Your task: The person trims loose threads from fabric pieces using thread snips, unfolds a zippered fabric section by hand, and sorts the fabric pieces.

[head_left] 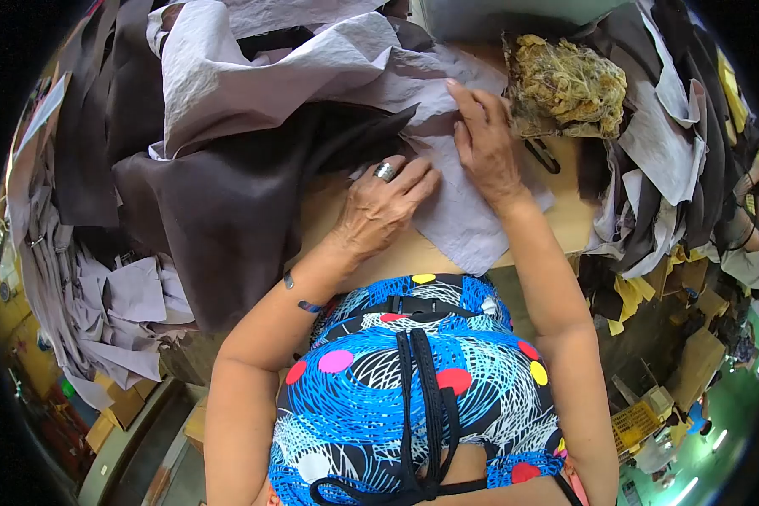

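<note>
In the head view, your left hand [386, 205], with a silver ring [384, 172] on one finger, has its fingers bent inward at the left edge of the pale lilac cloth [460, 219]. Its thumb is hidden, so you cannot tell whether it pinches any fabric. Your right hand [486, 152] rests on the cloth's right side, fingers extended and thumb set apart from them, with no fold visibly gripped. The cloth lies beneath and between your hands, running down past them to the near edge of the tabletop [569, 173]. Dark brown cloth [228, 202] spreads left of and beyond your left hand. A clear bag of yellowish, tangled material [569, 84] sits just beside your right fingers.
</note>
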`<control>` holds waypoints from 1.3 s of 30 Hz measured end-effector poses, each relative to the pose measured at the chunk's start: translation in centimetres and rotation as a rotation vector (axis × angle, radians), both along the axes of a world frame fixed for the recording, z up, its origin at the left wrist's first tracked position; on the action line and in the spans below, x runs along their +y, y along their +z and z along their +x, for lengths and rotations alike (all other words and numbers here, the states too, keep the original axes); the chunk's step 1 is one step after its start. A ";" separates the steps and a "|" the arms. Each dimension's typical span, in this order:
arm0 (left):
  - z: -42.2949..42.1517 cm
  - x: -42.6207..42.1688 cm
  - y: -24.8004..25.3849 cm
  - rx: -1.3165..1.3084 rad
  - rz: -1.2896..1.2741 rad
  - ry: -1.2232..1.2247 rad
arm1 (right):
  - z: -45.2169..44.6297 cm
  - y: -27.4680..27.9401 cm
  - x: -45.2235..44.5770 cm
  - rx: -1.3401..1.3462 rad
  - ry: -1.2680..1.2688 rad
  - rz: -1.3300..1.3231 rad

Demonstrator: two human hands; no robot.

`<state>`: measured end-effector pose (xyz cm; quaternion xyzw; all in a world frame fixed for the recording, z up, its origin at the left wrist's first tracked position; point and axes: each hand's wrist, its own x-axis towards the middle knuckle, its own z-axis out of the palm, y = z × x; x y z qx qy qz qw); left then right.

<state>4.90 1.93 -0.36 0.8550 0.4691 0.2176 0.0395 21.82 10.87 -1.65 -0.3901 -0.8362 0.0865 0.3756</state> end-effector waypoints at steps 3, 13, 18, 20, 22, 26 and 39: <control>-0.2 -0.1 -0.5 -0.094 0.042 0.036 | 0.0 0.4 -1.9 0.006 -0.062 0.059; -0.3 -0.4 -0.5 0.002 0.044 -0.009 | 1.1 0.1 -4.3 -0.133 0.032 -0.006; -0.4 -0.4 -0.3 -0.029 0.031 -0.011 | 1.0 0.0 -4.2 -0.251 0.209 0.021; -0.5 -0.4 -0.4 -0.027 0.037 -0.015 | 0.9 0.3 -4.2 -0.314 0.208 0.044; -0.5 -0.4 -0.4 -0.032 0.042 -0.008 | 0.6 0.7 -4.3 -0.372 0.196 0.075; -0.2 -0.4 -0.2 -0.048 0.049 0.015 | 0.0 0.9 -4.6 -0.442 0.167 0.070; -1.3 3.5 1.4 -0.093 -0.002 0.342 | 0.0 1.2 -4.2 -0.403 0.207 -0.026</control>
